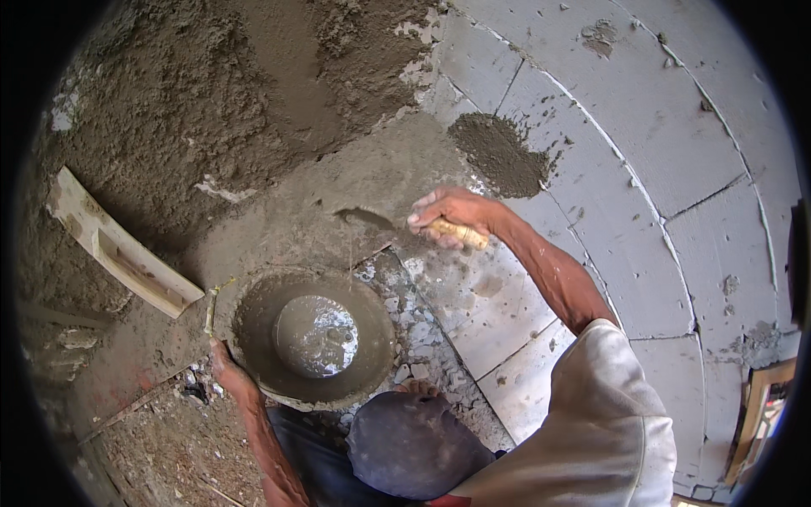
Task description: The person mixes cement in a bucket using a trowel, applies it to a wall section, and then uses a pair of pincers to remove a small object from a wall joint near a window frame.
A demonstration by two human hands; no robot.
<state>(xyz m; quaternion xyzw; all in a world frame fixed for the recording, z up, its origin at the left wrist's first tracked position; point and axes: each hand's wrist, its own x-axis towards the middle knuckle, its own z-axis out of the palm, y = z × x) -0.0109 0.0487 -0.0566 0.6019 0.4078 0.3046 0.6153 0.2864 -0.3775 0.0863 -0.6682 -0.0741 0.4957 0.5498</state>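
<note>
My right hand (448,215) grips a light wooden handle (465,237) of a tool, apparently a trowel, over wet grey mortar (312,220); its blade is hard to make out. My left hand (228,363) is closed on the left rim of a large round bucket (253,338), beside a thin yellowish strip. The bucket holds watery grey slurry (317,336) with a shiny surface. Left of it a long pale wooden float (122,241) with a raised bar rests on the mortar.
Rough mortar (186,101) covers the upper left surface. Grey blocks (634,127) with narrow joints fill the right, with a dark mortar pile (503,152). Pale tiles (490,304) and rubble (169,439) surround the bucket. A wooden frame (756,414) shows at the right edge.
</note>
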